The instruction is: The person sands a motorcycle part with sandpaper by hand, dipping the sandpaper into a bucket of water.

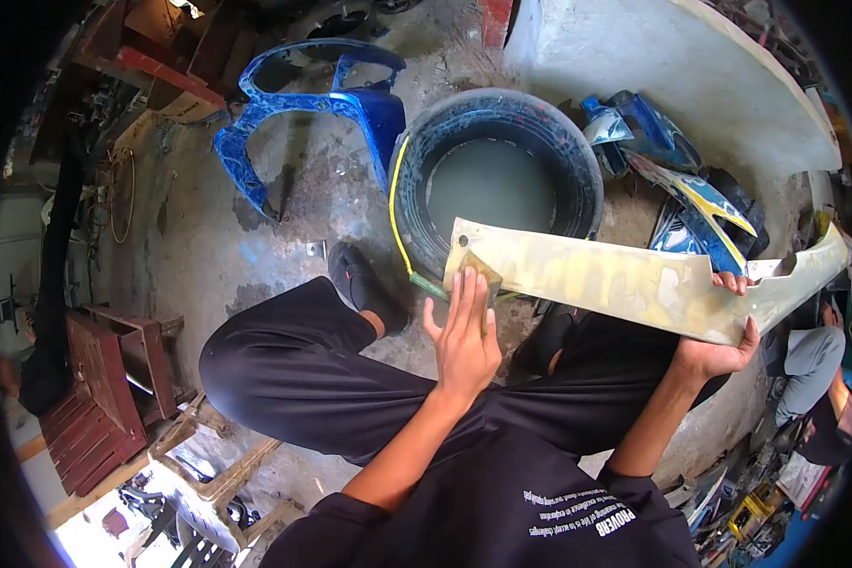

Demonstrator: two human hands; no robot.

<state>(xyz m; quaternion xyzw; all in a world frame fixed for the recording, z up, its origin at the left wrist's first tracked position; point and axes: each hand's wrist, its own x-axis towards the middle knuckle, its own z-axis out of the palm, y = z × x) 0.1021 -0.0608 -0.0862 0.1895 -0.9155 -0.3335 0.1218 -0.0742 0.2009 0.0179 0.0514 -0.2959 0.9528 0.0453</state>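
A long cream panel point(596, 275) with worn yellowish patches lies slanted across my lap, its left end over a bucket's rim. My left hand point(466, 333) presses a brown piece of sandpaper point(484, 272) flat on the panel's left end, close to a small round hole. The fingers are extended over the sandpaper, partly covering it. Toward the panel's wider right end, my right hand point(722, 350) grips its lower edge, with fingertips showing above a notch and the thumb on the near face. Below the panel stands the dark bucket point(577, 142), holding cloudy grey water point(492, 189).
A blue curved frame-like part point(369, 118) rests on the floor left of the bucket. Blue, white and yellow body parts point(705, 213) lie to the right, by a pale curved panel point(672, 66). Wooden furniture point(95, 398) is at left; another person's leg point(809, 369) is at right.
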